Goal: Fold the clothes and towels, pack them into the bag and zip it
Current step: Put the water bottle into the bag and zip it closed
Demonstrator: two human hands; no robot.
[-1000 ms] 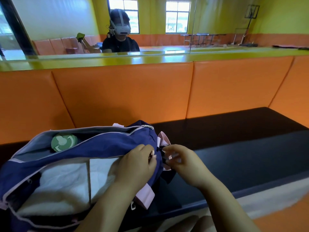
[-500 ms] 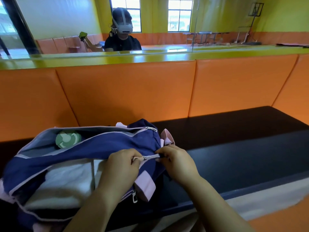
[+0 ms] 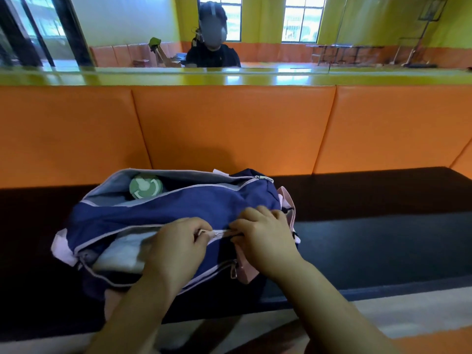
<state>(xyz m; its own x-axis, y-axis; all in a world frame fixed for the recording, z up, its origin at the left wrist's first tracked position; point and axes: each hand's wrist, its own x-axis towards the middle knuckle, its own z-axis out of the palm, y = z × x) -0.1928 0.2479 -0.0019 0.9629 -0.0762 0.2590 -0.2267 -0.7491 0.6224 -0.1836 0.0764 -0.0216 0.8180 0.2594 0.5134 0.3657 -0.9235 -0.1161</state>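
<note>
The zipper pull (image 3: 203, 231) is pinched by the curled fingers (image 3: 196, 224) of the left hand (image 3: 176, 247). The fabric at the zip's right end is gripped by the right hand (image 3: 265, 238). The bag (image 3: 194, 205) (soft, light, prone to bunching) is best held taut there. It is laid on the dark bench (image 3: 370, 241), long axis left to right, opening upward.

No legible text; green round emblem (image 3: 145, 186) in bag (image 3: 204, 203) shows white symbol only.
</note>
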